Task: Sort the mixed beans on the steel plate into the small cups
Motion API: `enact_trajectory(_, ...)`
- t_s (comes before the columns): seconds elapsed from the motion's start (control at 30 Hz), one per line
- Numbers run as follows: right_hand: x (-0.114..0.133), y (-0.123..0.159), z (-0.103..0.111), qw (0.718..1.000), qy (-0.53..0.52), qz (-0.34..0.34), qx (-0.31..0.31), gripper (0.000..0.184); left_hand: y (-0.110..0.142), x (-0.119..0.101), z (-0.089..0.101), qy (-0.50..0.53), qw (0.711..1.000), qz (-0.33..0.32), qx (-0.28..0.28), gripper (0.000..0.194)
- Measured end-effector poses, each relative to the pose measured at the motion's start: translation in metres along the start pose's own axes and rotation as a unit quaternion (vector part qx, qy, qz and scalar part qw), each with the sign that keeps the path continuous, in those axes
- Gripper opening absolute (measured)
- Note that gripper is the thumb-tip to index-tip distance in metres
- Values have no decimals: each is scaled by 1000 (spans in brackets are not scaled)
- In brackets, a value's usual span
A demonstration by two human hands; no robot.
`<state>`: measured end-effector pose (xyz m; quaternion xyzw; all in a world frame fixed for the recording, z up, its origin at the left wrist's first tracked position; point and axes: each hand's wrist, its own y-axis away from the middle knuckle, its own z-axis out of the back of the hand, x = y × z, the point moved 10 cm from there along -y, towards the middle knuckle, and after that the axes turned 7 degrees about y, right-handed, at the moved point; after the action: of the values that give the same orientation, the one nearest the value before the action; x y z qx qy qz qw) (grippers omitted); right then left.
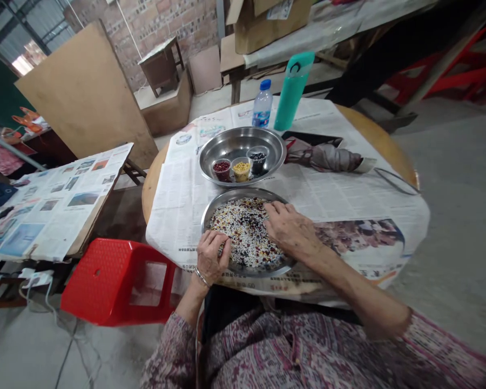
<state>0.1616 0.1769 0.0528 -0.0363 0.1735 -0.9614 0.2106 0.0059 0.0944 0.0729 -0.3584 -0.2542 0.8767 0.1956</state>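
A shallow metal plate (204,219) in front of me holds a mix of white grains with red, yellow and black beans (245,229). At its left edge is my left hand (213,254), with a bracelet on the wrist; its fingers are curled in toward the thumb, and whatever they hold is hidden. My right hand (289,229) reaches over the plate's right side. Its bent fingertips are pressed together down at the grains, too small to tell what is in them. Behind the plate, a metal basin (210,154) contains cups of red beans (222,170), yellow beans (241,169) and black beans (258,159).
Newspaper (174,205) covers the round table. At the back stand a water bottle (262,105) and a green flask (294,92). A folded umbrella (324,155) lies right of the basin. To the left are a red stool (105,281) and another newspaper-covered table (65,200).
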Motion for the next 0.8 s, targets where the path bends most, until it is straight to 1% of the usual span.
enact_trajectory(0.2, 3, -29, -27, 994, -11, -42, 98, 34, 0, 2, 3, 19, 1000, 0, -14, 9)
enact_trajectory(0.27, 8, -37, -33, 993, -30, -46, 107, 35, 1, 3, 3, 27, 1000, -1, -15, 9)
enact_trajectory(0.33, 15, -44, -37, 993, -49, -37, 100, 35, 1, 5, 3, 37, 999, 1, -17, 9)
enact_trajectory(0.47, 34, -54, -40, 992, -85, 16, 90, 36, 3, 8, 4, 52, 998, 3, -28, 12)
enact_trajectory(0.57, 51, -55, -39, 983, -141, 64, 95, 36, 4, 11, 4, 47, 998, 13, -30, 14)
enact_trajectory(0.7, 76, -44, -26, 965, -206, 135, 95, 27, 4, 13, 2, 39, 999, 26, -26, 19)
enact_trajectory(0.8, 93, -30, -14, 947, -249, 179, 94, 22, 4, 11, 5, 47, 998, 29, -35, 21)
